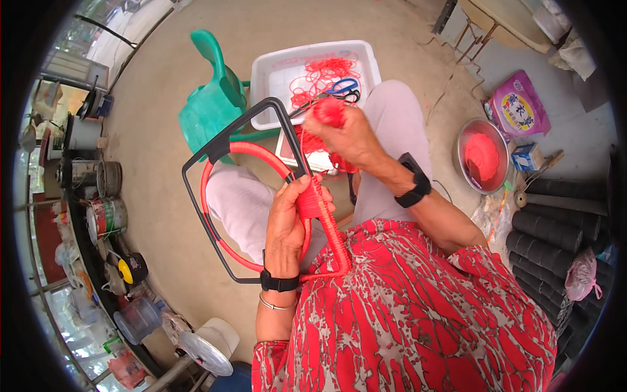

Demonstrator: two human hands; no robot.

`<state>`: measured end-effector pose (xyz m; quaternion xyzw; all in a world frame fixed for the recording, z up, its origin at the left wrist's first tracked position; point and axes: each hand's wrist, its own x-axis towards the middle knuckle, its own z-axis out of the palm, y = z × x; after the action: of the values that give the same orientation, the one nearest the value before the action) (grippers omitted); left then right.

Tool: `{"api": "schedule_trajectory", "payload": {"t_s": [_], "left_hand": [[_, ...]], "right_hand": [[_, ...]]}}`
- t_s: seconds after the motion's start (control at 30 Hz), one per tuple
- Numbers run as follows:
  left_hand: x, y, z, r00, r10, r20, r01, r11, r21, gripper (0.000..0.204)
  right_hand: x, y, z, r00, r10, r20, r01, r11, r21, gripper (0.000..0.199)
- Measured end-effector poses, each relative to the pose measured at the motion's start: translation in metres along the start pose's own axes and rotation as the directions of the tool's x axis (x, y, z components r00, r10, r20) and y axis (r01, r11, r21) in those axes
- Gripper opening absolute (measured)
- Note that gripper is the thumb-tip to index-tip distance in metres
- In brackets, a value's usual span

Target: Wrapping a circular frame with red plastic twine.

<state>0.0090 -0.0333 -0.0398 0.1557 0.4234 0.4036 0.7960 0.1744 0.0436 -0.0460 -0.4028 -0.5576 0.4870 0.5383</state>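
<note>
My left hand [285, 214] is closed around one side of a black metal frame [189, 171], where red cord [334, 238] is wound in tight turns along the bar. Inside the frame sits a red-wrapped ring [256, 151], joined to it by black wrapping. Ahead and to the right, my right hand [353, 138] grips a bundle of red cord [328, 112], just beyond the bar. The frame leans over my lap, above my left knee. Some of the cord between the hands is hard to make out.
A white plastic tub [261, 75] ahead holds loose red cord and blue-handled scissors [344, 85]. A smaller white box [285, 151] with cord stands nearer. On the left is a green plastic chair [196, 121]; on the right, a metal basin [465, 166] and black rolls [545, 232].
</note>
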Motion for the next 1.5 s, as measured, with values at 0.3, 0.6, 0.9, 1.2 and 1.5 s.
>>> {"api": "schedule_trajectory", "payload": {"t_s": [0.3,0.6,0.9,1.2,1.5], "left_hand": [[-0.006,0.005,0.0,1.0,0.009,-0.022,-0.01,0.999,-0.035,0.029],[-0.006,0.008,0.002,1.0,-0.015,0.01,0.016,0.995,-0.098,0.026],[0.003,0.006,-0.004,0.997,-0.081,0.016,0.082,0.994,-0.07,0.021],[0.004,-0.007,-0.004,0.984,0.176,0.009,-0.176,0.984,0.011,0.03],[0.004,-0.026,0.024,0.398,0.899,0.183,-0.519,0.056,0.853,0.037]], "right_hand": [[-0.051,-0.037,-0.021,0.811,0.446,0.378,-0.524,0.841,0.131,0.026],[-0.055,-0.015,-0.028,0.76,0.502,0.414,-0.6,0.787,0.146,0.023],[-0.034,-0.039,-0.01,0.699,0.494,0.518,-0.698,0.628,0.343,0.019],[-0.023,-0.067,-0.002,0.668,0.516,0.536,-0.679,0.717,0.157,0.022],[-0.02,-0.097,-0.002,0.694,0.523,0.494,-0.507,0.843,-0.181,0.02]]}}
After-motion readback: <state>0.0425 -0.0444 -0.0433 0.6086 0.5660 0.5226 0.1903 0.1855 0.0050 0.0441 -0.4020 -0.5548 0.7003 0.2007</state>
